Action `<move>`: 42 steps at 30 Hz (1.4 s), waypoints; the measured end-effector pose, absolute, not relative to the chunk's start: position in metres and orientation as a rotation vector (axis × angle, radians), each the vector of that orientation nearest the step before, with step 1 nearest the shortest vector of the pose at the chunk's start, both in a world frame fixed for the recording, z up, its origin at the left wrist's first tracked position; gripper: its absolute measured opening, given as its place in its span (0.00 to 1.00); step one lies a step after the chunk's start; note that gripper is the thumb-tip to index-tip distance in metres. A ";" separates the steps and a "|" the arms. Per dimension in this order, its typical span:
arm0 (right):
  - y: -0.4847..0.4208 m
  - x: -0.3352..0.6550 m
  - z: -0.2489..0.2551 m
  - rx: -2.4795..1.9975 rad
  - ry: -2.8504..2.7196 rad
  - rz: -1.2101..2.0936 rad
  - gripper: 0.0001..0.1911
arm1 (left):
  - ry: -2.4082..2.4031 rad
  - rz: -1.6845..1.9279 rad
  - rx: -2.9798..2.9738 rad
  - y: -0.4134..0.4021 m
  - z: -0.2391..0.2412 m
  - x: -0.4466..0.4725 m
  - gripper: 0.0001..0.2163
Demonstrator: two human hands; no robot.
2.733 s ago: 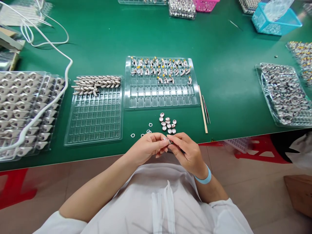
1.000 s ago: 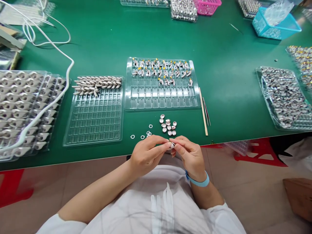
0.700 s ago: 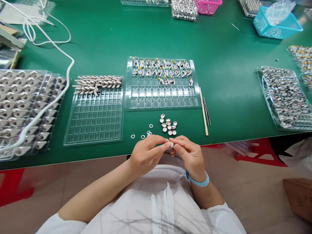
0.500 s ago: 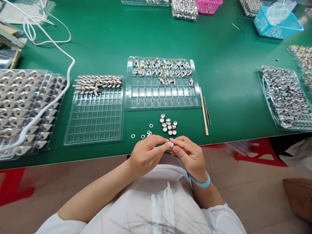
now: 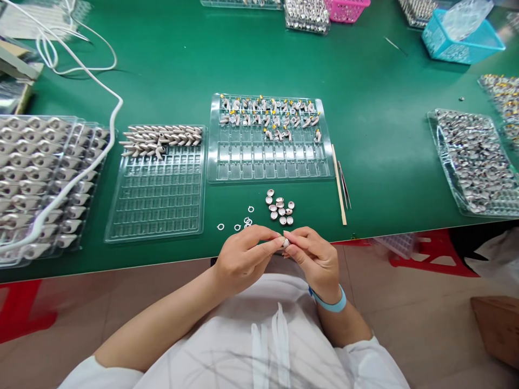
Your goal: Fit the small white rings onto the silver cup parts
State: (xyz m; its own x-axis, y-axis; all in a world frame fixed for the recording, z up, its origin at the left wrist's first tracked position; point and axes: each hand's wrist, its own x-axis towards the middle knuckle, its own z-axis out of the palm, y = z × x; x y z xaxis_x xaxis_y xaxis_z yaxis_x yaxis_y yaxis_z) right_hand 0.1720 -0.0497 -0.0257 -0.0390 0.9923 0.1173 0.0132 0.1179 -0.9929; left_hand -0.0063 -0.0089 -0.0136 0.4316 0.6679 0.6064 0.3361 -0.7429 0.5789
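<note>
My left hand [image 5: 243, 256] and my right hand [image 5: 314, 256] meet at the near edge of the green table [image 5: 365, 140]. Both pinch one small round white cap [image 5: 286, 242] between their fingertips. Just beyond them lies a cluster of several similar caps [image 5: 279, 207], with a few thin white rings [image 5: 237, 222] to its left. A clear tray [image 5: 267, 140] farther back holds rows of small beige parts with yellow tips in its far rows. A second clear tray [image 5: 158, 186] on the left carries beige earbud-like stems along its far edge.
A wooden stick and tweezers [image 5: 340, 183] lie right of the caps. Stacked trays of beige shells [image 5: 40, 178] and a white cable [image 5: 81, 167] fill the left side. A tray of metallic parts [image 5: 474, 156] sits at right; blue basket [image 5: 462, 38] and pink basket [image 5: 346, 8] stand far back.
Both hands stay pinched on the small cap at the table edge. My right hand's fingers have shifted slightly around it. Nothing else on the table has moved.
</note>
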 end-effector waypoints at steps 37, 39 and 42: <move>-0.052 0.170 -0.026 -1.140 -1.578 0.715 0.23 | 0.896 1.260 2.275 -0.015 -0.019 -0.003 0.09; -0.052 0.169 -0.027 -1.140 -1.578 0.722 0.23 | 0.895 1.284 2.250 -0.015 -0.020 -0.003 0.11; -0.051 0.169 -0.027 -1.138 -1.560 0.756 0.23 | 0.888 1.281 2.230 -0.014 -0.021 -0.003 0.14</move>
